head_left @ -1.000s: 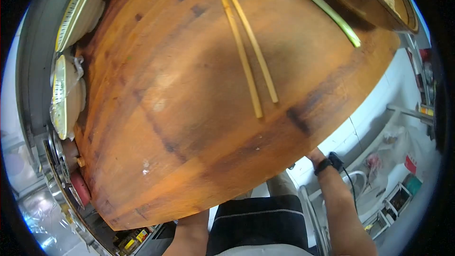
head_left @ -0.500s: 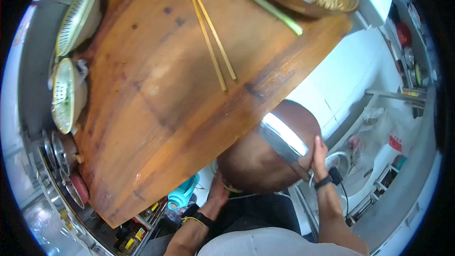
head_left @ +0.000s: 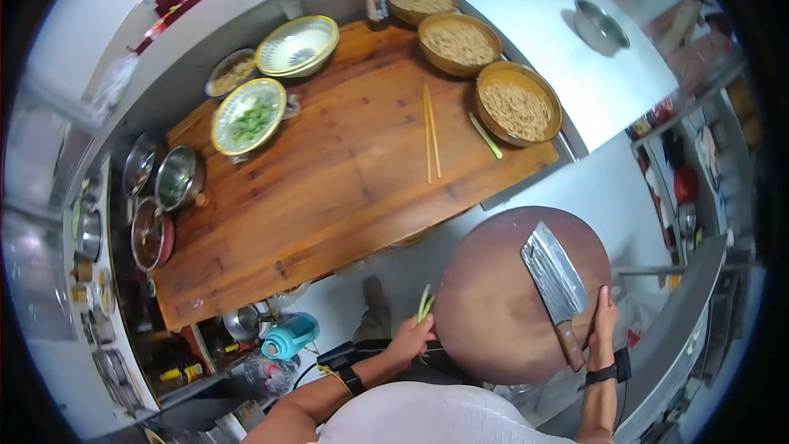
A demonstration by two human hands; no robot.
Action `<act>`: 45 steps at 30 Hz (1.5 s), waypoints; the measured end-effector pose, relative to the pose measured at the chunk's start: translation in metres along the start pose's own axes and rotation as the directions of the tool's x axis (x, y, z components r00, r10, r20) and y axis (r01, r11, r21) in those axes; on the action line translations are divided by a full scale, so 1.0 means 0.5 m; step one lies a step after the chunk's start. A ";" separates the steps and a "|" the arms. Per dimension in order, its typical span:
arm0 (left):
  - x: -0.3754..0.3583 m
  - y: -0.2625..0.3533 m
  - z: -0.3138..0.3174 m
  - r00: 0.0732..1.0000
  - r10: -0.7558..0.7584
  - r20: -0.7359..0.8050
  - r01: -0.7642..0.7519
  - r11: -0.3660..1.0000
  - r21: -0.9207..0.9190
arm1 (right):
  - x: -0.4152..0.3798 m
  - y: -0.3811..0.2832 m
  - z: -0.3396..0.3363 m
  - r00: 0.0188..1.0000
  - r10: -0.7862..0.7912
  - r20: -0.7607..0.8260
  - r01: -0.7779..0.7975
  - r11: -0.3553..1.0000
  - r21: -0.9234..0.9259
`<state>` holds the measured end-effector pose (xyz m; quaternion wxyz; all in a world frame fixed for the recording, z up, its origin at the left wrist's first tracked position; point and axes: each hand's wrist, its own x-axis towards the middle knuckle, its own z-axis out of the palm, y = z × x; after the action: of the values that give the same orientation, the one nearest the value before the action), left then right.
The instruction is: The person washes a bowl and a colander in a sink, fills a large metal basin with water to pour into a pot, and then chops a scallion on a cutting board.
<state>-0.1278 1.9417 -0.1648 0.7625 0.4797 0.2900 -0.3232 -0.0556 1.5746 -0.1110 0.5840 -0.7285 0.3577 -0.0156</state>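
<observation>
A round brown chopping board (head_left: 485, 296) is held up in front of me, beyond the table's front edge. A cleaver (head_left: 557, 279) lies on it, its wooden handle toward me. My right hand (head_left: 604, 321) grips the board's right rim near the handle. My left hand (head_left: 411, 337) is at the board's left side with thin green stalks (head_left: 426, 304) in its closed fingers; whether it also bears the board is hard to see. Two chopsticks (head_left: 431, 136) and a green onion piece (head_left: 486, 136) lie on the wooden table (head_left: 329, 189).
Bowls of noodles (head_left: 518, 103) stand at the table's right back. Patterned bowls (head_left: 297, 45), one with chopped greens (head_left: 251, 121), are at the left back. Metal bowls (head_left: 179, 178) line the left edge. A turquoise bottle (head_left: 289, 335) is below the front edge.
The view has pulled back and shows more of the table. The board and cleaver have moved right, away from the table edge, and the green stalks have come into sight in my left hand.
</observation>
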 end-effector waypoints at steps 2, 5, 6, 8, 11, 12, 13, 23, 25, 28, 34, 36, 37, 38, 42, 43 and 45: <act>-0.033 0.022 -0.025 0.973 0.137 -0.184 -0.137 0.990 0.012 | -0.004 -0.027 0.063 0.997 -0.057 0.057 0.059 0.998 -0.034; -0.085 0.040 -0.098 0.907 0.201 -0.371 -0.215 0.977 0.004 | -0.016 -0.042 0.196 0.973 -0.111 0.201 0.114 0.993 -0.004; -0.097 0.035 -0.131 0.897 0.217 -0.386 -0.233 0.972 0.005 | -0.025 -0.042 0.246 0.959 -0.119 0.257 0.122 0.992 0.004; -0.120 0.031 -0.202 0.797 0.205 -0.568 -0.278 0.959 -0.045 | -0.048 -0.028 0.347 0.927 -0.103 0.362 0.093 0.995 0.045; -0.164 0.041 -0.281 0.644 0.213 -0.735 -0.379 0.923 -0.064 | -0.113 -0.018 0.481 0.892 -0.098 0.441 0.105 0.994 0.008; -0.176 0.043 -0.302 0.640 0.193 -0.744 -0.377 0.922 -0.085 | -0.126 -0.008 0.517 0.879 -0.102 0.466 0.121 0.993 -0.011; -0.187 0.047 -0.321 0.605 0.214 -0.767 -0.381 0.923 -0.043 | -0.137 0.001 0.550 0.863 -0.137 0.486 0.192 0.979 -0.067; -0.172 0.131 -0.481 0.478 0.500 -0.722 -0.078 0.843 0.532 | -0.179 -0.138 0.666 0.652 -0.052 0.757 0.734 0.296 -0.612; -0.158 0.180 -0.496 0.444 0.636 -0.631 -0.015 0.710 0.704 | -0.177 -0.154 0.694 0.683 -0.058 0.728 0.711 0.285 -0.643; -0.133 0.258 -0.521 0.456 0.676 -0.580 0.113 0.602 0.790 | -0.140 -0.136 0.729 0.705 -0.090 0.703 0.696 0.276 -0.663; -0.128 0.385 -0.499 0.485 0.721 -0.495 0.440 0.288 0.850 | -0.158 -0.201 0.743 0.706 -0.260 0.659 0.708 0.265 -0.654; -0.120 0.399 -0.467 0.295 0.874 -0.387 0.413 0.248 0.876 | -0.146 -0.215 0.752 0.726 -0.327 0.605 0.687 0.330 -0.647; -0.102 0.397 -0.453 0.334 0.856 -0.395 0.403 0.249 0.881 | -0.135 -0.210 0.760 0.641 -0.431 0.635 0.767 0.332 -0.549; -0.085 0.389 -0.435 0.373 0.834 -0.406 0.396 0.252 0.883 | -0.136 -0.210 0.766 0.547 -0.527 0.650 0.837 0.323 -0.442; -0.023 0.346 -0.365 0.431 0.853 -0.293 0.300 0.170 0.939 | -0.250 -0.195 0.756 0.143 -0.324 0.935 0.990 0.042 -0.137; -0.010 0.338 -0.353 0.421 0.851 -0.313 0.325 0.180 0.928 | -0.258 -0.175 0.753 0.119 -0.320 0.940 0.993 0.049 -0.108; 0.013 0.332 -0.342 0.368 0.870 -0.328 0.302 0.221 0.927 | -0.253 -0.139 0.749 0.071 -0.375 0.924 0.997 0.063 -0.051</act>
<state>-0.0183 2.1521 -0.1429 0.1061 0.9577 0.2587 0.0677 0.0504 1.9616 -0.1200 0.2014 -0.8853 -0.4088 0.0920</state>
